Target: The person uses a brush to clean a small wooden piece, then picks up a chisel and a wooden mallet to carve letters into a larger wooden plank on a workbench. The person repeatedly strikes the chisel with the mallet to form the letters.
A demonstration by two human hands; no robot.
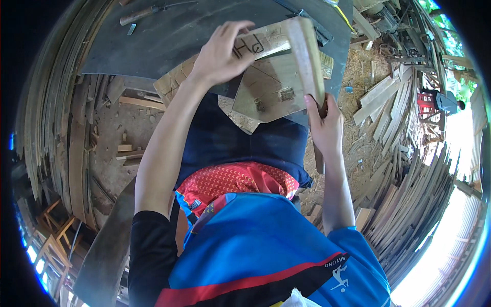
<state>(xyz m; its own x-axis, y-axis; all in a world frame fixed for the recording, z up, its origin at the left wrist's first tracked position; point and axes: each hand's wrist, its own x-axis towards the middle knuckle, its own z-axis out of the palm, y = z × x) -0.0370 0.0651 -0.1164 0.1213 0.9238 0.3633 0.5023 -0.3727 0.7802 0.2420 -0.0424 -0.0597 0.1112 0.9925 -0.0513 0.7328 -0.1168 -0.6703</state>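
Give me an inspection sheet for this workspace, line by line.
Surface: dark bench top, dusty.
Job's things: wooden bar gripped near its lower end by right hand; left hand pressing flat on marked wooden strip, flat panel beneath.
Clutter: hammer on bench; offcuts on sawdust floor.
Fingers: left spread flat; right curled around bar.
Cables: nothing seen.
Surroundings: stacked planks; another person far right.

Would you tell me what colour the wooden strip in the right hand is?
Pale tan, bare wood; the wooden strip shows best in the head view.
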